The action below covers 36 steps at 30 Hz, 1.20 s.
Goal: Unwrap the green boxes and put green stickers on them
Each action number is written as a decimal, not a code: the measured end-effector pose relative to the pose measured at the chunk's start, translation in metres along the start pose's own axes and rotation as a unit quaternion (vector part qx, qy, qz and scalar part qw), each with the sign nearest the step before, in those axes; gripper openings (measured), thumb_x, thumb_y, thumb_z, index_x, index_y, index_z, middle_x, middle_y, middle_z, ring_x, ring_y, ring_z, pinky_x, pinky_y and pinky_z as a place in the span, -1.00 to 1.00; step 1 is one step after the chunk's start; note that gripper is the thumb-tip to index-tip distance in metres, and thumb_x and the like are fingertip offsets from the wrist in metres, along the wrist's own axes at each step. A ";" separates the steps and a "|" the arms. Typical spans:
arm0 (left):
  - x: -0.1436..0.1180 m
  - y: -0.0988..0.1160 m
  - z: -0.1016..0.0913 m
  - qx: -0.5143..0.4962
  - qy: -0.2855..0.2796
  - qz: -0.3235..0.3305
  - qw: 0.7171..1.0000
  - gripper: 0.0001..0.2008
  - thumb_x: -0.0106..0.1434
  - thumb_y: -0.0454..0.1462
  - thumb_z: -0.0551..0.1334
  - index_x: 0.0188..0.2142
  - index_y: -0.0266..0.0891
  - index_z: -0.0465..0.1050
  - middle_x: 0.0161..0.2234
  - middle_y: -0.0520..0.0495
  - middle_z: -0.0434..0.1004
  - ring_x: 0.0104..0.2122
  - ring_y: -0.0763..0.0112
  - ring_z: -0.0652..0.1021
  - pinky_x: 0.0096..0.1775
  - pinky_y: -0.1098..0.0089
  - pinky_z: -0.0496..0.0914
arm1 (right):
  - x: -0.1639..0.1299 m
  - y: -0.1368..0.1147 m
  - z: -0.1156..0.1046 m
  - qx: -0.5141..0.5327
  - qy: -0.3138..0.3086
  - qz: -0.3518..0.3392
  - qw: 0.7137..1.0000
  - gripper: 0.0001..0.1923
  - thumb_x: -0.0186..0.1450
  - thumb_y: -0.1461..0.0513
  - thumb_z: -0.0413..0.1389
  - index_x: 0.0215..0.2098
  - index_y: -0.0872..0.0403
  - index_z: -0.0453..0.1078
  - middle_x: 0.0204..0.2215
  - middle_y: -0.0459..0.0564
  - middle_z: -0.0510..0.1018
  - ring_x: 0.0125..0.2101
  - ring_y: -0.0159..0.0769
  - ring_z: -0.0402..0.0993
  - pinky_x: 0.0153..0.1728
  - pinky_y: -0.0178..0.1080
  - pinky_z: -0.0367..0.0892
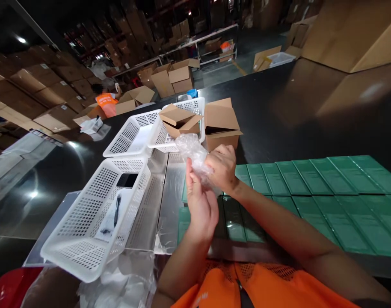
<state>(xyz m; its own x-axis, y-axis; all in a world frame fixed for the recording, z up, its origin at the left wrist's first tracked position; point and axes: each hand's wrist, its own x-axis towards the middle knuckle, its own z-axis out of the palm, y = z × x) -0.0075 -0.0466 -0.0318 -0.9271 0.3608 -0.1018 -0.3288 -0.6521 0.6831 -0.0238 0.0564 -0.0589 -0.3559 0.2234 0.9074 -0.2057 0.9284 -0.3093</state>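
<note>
1. A crumpled clear plastic bag (195,156), thin and wrinkled, is held up in the air above the counter (279,124), in front of the person's chest.
2. The right hand (223,169) has its grip closed around the lower part of the bag, fingers curled over the film.
3. The left hand (200,201) stands upright just beside it, its fingers pressed against the bag from the near side; the two hands touch.
4. Below the hands lie flat green packs (327,192), rectangular and glossy, set edge to edge in rows across the dark counter.
5. To the left a white plastic basket (86,231) with perforated walls sits tilted; inside are a dark flat phone-like slab (127,180) and a black pen (117,210).
6. Two more white perforated baskets (131,137) stand farther back, one with an open cardboard box (179,119) in it; a second brown box (221,124) sits just beside it.
7. Loose clear wrapping (118,282) lies piled at the near edge.
8. Far off, another person in an orange vest (106,104) is among stacked cartons.
</note>
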 end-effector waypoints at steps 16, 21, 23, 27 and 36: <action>0.013 0.015 -0.005 -0.001 0.014 -0.131 0.991 -0.22 0.18 -0.58 0.08 0.37 -0.10 0.12 0.07 -0.08 0.53 0.02 0.49 0.56 0.04 0.53 0.42 | -0.004 0.019 -0.044 0.137 -0.124 -0.024 0.983 -0.76 0.15 0.44 0.04 -0.50 0.01 0.10 -0.52 -0.13 0.26 -0.51 -0.39 0.19 -0.51 -0.29 0.12; -0.020 -0.026 -0.001 0.094 -0.039 0.015 0.995 -0.26 0.41 -0.24 0.16 0.44 0.09 -0.21 0.46 0.13 -0.16 0.41 0.44 0.00 0.32 0.46 0.05 | 0.000 0.015 -0.021 0.025 0.027 0.071 0.997 -0.65 0.04 0.39 0.07 -0.59 0.02 -0.09 -0.59 -0.13 0.13 -0.56 -0.38 -0.01 -0.50 -0.20 -0.08; -0.021 -0.036 0.002 0.111 -0.033 0.048 0.992 -0.26 0.43 -0.19 0.12 0.45 0.04 -0.28 0.47 0.17 -0.37 0.42 0.45 -0.13 0.34 0.46 -0.04 | -0.001 0.013 -0.012 0.018 0.065 0.117 0.991 -0.65 0.00 0.40 0.04 -0.60 0.02 -0.12 -0.56 -0.11 0.13 -0.54 -0.37 0.02 -0.51 -0.21 -0.09; -0.011 -0.030 0.005 0.053 -0.046 0.078 0.994 -0.38 0.49 -0.13 -0.04 0.46 -0.02 -0.22 0.47 0.17 -0.36 0.42 0.48 -0.15 0.35 0.45 -0.05 | -0.005 0.008 -0.013 0.118 0.045 0.095 0.987 -0.63 0.03 0.37 0.08 -0.61 0.02 -0.11 -0.54 -0.12 0.16 -0.55 -0.38 0.06 -0.53 -0.24 -0.03; -0.018 -0.008 -0.003 -0.010 -0.097 -0.038 0.995 -0.30 0.35 0.25 -0.12 0.39 0.18 0.05 0.39 0.17 0.11 0.39 0.33 0.11 0.30 0.34 0.16 | -0.009 0.016 -0.061 0.214 -0.143 0.016 0.966 -0.61 0.24 0.17 0.18 -0.59 0.02 0.06 -0.44 -0.08 0.29 -0.45 -0.35 0.24 -0.46 -0.28 0.22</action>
<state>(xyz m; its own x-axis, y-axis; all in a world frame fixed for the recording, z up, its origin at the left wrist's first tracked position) 0.0112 -0.0504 -0.0377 -0.8479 0.5301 -0.0098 -0.4020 -0.6307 0.6638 0.0320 0.0874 -0.0545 -0.5924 0.1022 0.7991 -0.5265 0.7016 -0.4801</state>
